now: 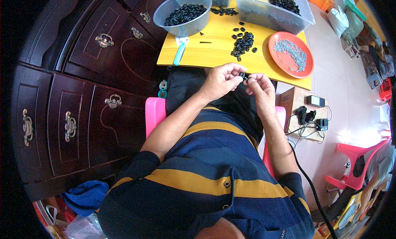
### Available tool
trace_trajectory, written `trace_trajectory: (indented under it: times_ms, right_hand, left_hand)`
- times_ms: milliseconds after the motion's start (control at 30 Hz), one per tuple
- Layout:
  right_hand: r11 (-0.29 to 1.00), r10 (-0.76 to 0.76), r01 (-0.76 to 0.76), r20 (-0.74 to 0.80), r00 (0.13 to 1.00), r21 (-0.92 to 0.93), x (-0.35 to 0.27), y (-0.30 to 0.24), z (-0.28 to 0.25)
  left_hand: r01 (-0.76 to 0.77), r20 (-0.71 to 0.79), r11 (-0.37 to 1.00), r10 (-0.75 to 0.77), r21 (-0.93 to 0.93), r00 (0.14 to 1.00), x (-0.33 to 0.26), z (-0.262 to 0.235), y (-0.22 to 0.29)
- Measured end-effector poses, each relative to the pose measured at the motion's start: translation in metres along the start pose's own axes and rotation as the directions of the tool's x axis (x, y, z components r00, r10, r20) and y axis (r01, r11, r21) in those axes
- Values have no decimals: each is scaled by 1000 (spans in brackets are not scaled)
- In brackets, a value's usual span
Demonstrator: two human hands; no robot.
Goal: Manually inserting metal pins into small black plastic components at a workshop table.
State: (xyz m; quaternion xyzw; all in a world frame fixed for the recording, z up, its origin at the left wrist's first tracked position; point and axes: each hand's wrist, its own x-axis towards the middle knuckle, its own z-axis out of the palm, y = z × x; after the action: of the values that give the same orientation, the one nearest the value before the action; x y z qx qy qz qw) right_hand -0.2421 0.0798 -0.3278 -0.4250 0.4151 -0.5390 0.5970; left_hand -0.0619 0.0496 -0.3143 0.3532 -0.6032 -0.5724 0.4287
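A person's two bare hands meet in front of the body, just off the near edge of a yellow table (pixel 222 31). The left hand (pixel 222 82) pinches a small black piece (pixel 242 75) between thumb and fingertips. The right hand (pixel 260 88) is beside it, thumb and fingers drawn in narrow toward the same spot; whether they grip the piece too, or something else tiny, I cannot tell.

On the table just beyond the hands lies a loose pile (pixel 244 44) of similar black pieces, a few of them apart from the rest. To its right, a red plate (pixel 273 53) holds a heap of thin silvery bits (pixel 293 50). To its left lie a thin dark strip (pixel 205 42) and, near the table's edge, a tool (pixel 179 53) with a teal handle. At the far side are a clear round tub (pixel 181 31) on the left and a clear rectangular bin (pixel 272 21) on the right, both containing black pieces.

The person wears a striped shirt (pixel 210 152) and sits on a pink chair (pixel 155 115). Dark wooden cabinets (pixel 95 66) fill the left. To the right, a box (pixel 288 101) carries cables and small black devices. Farther right are another pink chair (pixel 352 167) and another person's arm (pixel 367 193).
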Motion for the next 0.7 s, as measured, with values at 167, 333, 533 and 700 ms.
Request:
trace_trajectory:
  times_ms: [167,333,533,700]
  right_hand:
    - [1000,12,-12,-26,1000,-12,0,1,0]
    - [1000,8,-8,-8,1000,-11,1,3,-3]
    - [1000,11,-11,-9,1000,-19,1,3,-3]
    - [1000,14,-14,-5,1000,-3,1,1,-1]
  left_hand:
    - [-72,-11,995,73,67,997,1,0,1]
    - [-72,2,992,72,101,997,0,0,0]
    - [-46,0,992,47,117,999,-1,0,0]
    - [-75,-9,978,78,196,997,-1,0,2]
